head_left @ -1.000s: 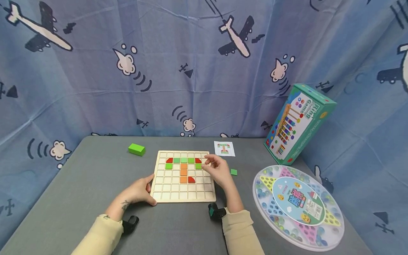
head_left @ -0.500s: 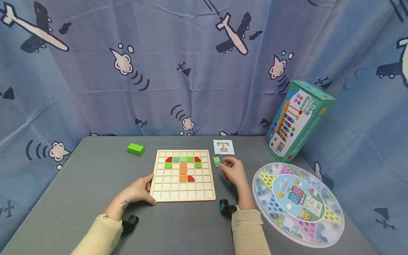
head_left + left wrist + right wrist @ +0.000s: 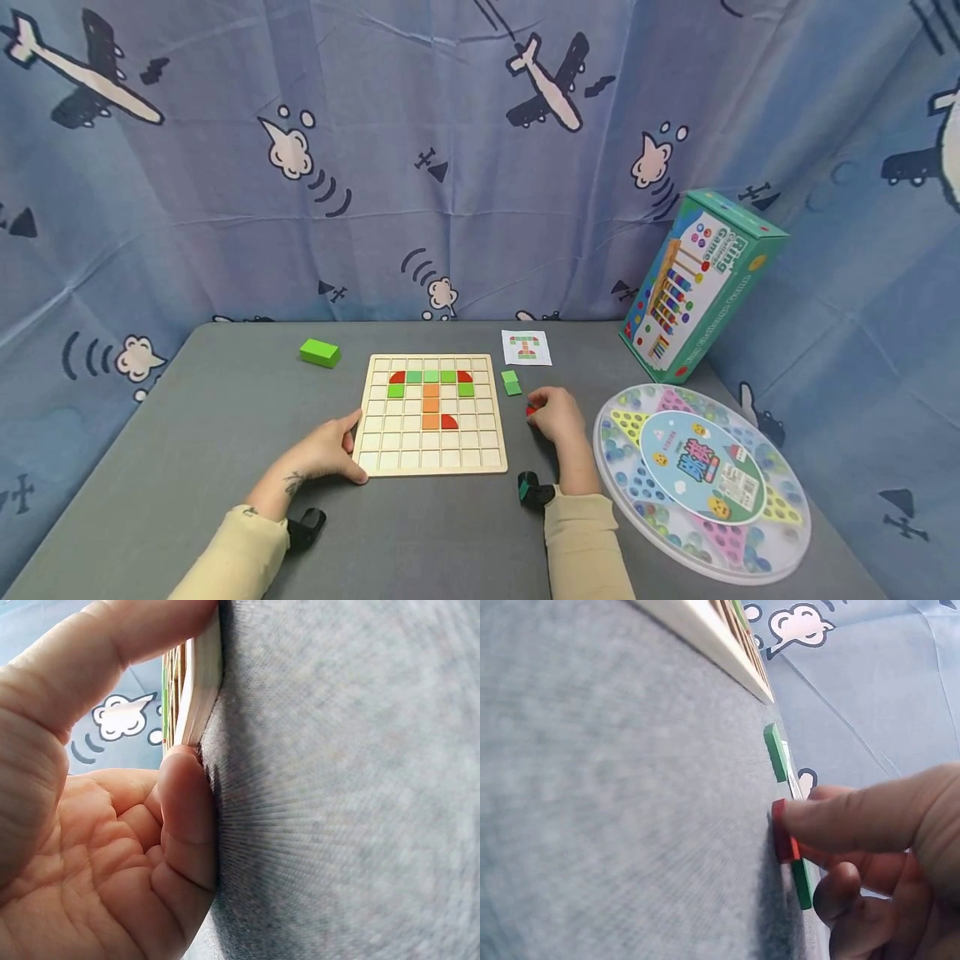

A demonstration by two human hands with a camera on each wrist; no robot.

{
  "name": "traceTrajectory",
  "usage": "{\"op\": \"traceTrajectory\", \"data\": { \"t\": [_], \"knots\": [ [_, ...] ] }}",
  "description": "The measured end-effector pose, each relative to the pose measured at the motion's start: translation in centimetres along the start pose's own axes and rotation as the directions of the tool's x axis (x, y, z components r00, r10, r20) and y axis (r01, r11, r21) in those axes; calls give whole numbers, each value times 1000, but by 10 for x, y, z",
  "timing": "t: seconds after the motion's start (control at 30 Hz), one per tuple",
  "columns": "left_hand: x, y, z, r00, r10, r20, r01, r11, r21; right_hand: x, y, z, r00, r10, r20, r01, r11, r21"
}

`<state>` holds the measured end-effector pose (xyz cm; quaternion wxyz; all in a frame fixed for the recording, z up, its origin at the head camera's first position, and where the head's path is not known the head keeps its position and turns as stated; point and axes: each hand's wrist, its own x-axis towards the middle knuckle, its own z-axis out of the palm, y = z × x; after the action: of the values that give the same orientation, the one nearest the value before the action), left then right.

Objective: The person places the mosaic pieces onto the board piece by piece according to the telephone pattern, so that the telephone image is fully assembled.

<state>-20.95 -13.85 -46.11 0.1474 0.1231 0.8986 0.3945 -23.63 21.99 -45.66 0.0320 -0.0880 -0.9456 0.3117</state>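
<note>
My left hand holds the near left corner of the wooden grid board; in the left wrist view, thumb and a bent finger lie against the board's edge. On the board, red, green and orange pieces form a T-like figure, with a red quarter-round at its lower right. Right of the board, my right hand pinches a red block at the tabletop, mostly covered by the fingers in the head view. Two green squares lie just beyond it. Another green block shows behind the red one.
A small pattern card lies behind the green squares. Back left stands a bright green block. On the right are a round marble game board and a tilted green game box. A patterned curtain hangs behind.
My right hand has moved from the board's right edge to the table on the right, past the green squares, then down onto the red block. The left hand stays on the board.
</note>
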Motion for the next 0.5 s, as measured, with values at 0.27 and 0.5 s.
{"op": "traceTrajectory", "data": {
  "t": [0.27, 0.5],
  "knots": [
    [0, 0, 0, 1000, 0, -8, 0, 1000, 3, 1, 0, 0, 998, 46, 43, -45, 999, -10],
    [-1, 2, -1, 1000, -8, -4, 8, 1000, -1, -3, -6, -1, 996, 59, 70, -65, 995, 80]
  ]
}}
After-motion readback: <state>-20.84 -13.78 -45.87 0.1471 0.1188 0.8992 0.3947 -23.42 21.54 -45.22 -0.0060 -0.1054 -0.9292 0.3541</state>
